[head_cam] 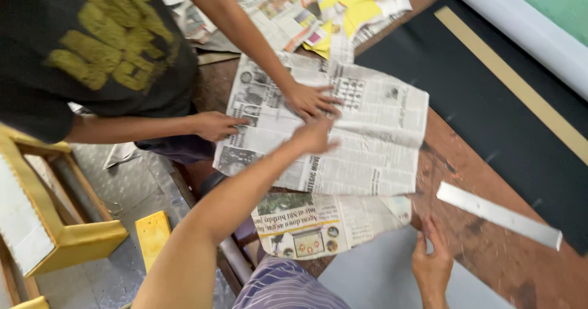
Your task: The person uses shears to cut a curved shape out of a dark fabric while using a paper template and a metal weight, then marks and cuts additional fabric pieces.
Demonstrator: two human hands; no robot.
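A large newspaper sheet [367, 131] lies spread on the brown wooden table [484, 254]. My left hand [315, 134] reaches across and presses flat on its middle, holding nothing. A second, folded newspaper [318, 223] lies nearer to me, partly under the first. My right hand [432, 263] rests at the table's near edge with its fingertips by that paper's right corner, over a grey sheet [380, 272]. Another person in a black shirt stands at the left, with one hand [309, 99] flat on the big sheet just beyond mine and the other hand [215, 125] on its left edge.
A flat metal ruler [499, 214] lies on the table to the right. Beyond it are a black sheet [490, 101] with a tan strip and a white roll [527, 27]. Yellow paper [349, 3] and more newspapers lie at the far end. A yellow wooden frame [61, 223] stands on the floor at left.
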